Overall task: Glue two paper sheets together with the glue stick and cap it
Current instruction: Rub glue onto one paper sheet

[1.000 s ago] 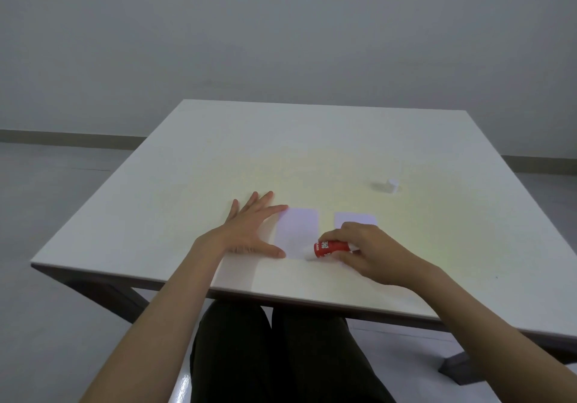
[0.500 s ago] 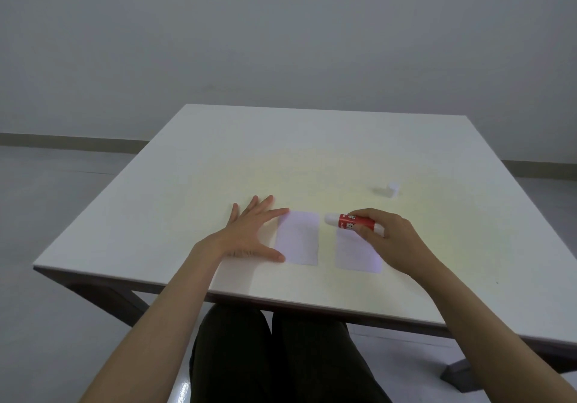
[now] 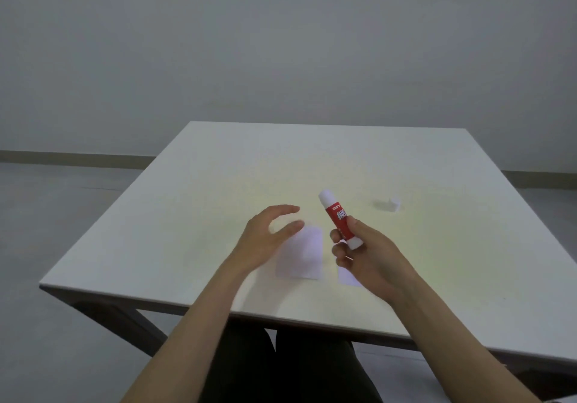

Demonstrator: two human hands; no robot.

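Observation:
My right hand [image 3: 371,259] holds a red and white glue stick [image 3: 338,217] lifted above the table, tilted with its white tip up and to the left. My left hand [image 3: 267,240] hovers open and blurred above the left paper sheet [image 3: 304,254], fingers curled toward the stick. The right paper sheet [image 3: 348,278] lies beside the left one, mostly hidden under my right hand. A small white cap [image 3: 394,204] lies on the table to the far right of the stick.
The white square table [image 3: 218,184] has its near edge just above my lap. Grey floor and a grey wall surround it. My dark trousers [image 3: 290,368] show below the table edge.
My right hand has raised the glue stick off the right sheet and tilted it upright. My left hand has lifted off the table and moved toward the stick.

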